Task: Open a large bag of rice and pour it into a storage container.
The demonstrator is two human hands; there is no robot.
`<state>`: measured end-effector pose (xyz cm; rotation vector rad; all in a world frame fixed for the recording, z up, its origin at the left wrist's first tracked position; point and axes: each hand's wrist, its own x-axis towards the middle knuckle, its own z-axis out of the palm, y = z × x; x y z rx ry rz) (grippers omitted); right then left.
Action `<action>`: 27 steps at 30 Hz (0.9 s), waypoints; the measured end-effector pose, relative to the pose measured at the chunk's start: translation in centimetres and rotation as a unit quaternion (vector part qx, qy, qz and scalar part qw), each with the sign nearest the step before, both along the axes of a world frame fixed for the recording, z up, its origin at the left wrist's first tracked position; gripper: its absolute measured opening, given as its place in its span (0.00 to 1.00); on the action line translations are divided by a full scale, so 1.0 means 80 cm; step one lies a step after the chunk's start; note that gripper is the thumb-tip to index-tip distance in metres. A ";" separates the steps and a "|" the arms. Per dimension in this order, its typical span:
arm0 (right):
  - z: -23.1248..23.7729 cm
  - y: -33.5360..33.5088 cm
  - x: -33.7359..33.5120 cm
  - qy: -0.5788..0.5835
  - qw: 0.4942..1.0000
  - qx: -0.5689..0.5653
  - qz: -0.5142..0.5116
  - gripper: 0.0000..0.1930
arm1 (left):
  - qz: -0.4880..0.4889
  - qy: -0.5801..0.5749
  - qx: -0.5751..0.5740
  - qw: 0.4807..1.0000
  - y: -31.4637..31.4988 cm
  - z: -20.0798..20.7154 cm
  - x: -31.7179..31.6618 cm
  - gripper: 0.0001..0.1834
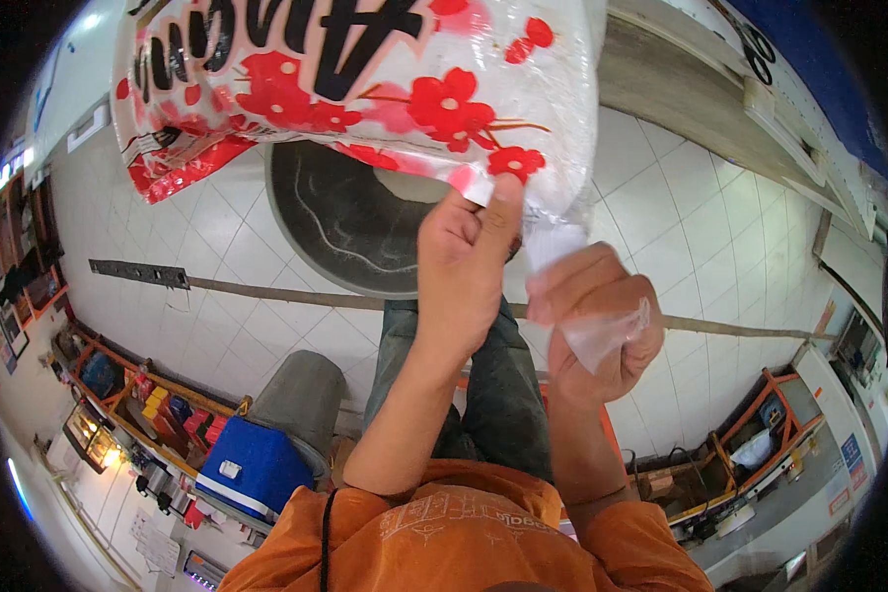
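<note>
A full white plastic sack [562, 99] printed with red flowers and black lettering lies across the top of the head view. My left hand [464, 257] pinches its near edge between thumb and fingers. Just to the right, my right hand [602, 316] is closed round the bunched, clear plastic corner of the same sack, and a crumpled piece of film sticks out over the fingers. Under the sack stands a dark round tub [340, 222], partly covered by it. Some pale material [409, 187] shows inside the tub; its kind I cannot make out.
A blue cool box [252, 469] and a grey bin [301, 395] stand at the lower left, near orange-framed shelves. A long narrow bar [286, 296] crosses the tiled floor. Black-handled scissors [758, 54] are at the upper right, beside a grey-topped counter [681, 84].
</note>
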<state>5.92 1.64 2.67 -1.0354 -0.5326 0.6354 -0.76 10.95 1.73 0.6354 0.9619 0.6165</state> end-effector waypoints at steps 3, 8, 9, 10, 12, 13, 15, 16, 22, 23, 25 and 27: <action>0.022 -0.049 -0.053 0.012 0.998 -0.051 0.041 0.20 | 0.065 -0.006 0.013 0.998 0.004 0.002 0.011 0.17; 0.000 -0.110 -0.048 0.012 0.974 -0.210 -0.089 0.21 | -0.001 0.053 0.063 0.997 0.005 0.013 0.004 0.20; -0.006 -0.111 -0.027 0.013 0.975 -0.196 -0.106 0.21 | -0.002 0.057 0.061 0.997 0.006 0.015 0.005 0.20; -0.013 -0.106 -0.003 0.012 0.975 -0.182 -0.124 0.21 | 0.005 0.060 0.068 0.996 0.003 0.011 0.007 0.20; -0.010 -0.093 0.033 0.018 0.971 -0.200 -0.132 0.19 | -0.006 0.055 0.038 0.998 -0.004 0.019 0.011 0.19; -0.010 -0.088 0.041 0.018 0.971 -0.199 -0.134 0.19 | -0.012 0.054 0.008 0.998 -0.007 0.024 0.010 0.19; -0.012 -0.081 0.050 -0.049 0.972 -0.195 -0.119 0.16 | -0.041 0.044 -0.009 0.998 -0.014 0.023 0.007 0.19; -0.011 -0.080 0.050 -0.054 0.970 -0.204 -0.117 0.15 | -0.068 0.035 -0.028 0.997 -0.016 0.022 0.006 0.19; -0.025 -0.092 0.038 -0.014 0.966 -0.250 -0.067 0.16 | -0.114 0.016 -0.031 0.993 -0.017 0.012 -0.002 0.13; -0.028 -0.093 0.037 -0.015 0.965 -0.253 -0.067 0.16 | -0.114 0.015 -0.034 0.993 -0.023 0.012 -0.002 0.13; -0.032 -0.092 0.033 0.005 0.973 -0.224 -0.059 0.17 | -0.128 0.003 -0.056 0.990 -0.042 0.012 0.000 0.10; -0.012 -0.064 0.022 0.034 0.977 -0.203 -0.049 0.17 | -0.117 0.025 -0.037 0.992 -0.067 0.004 -0.004 0.09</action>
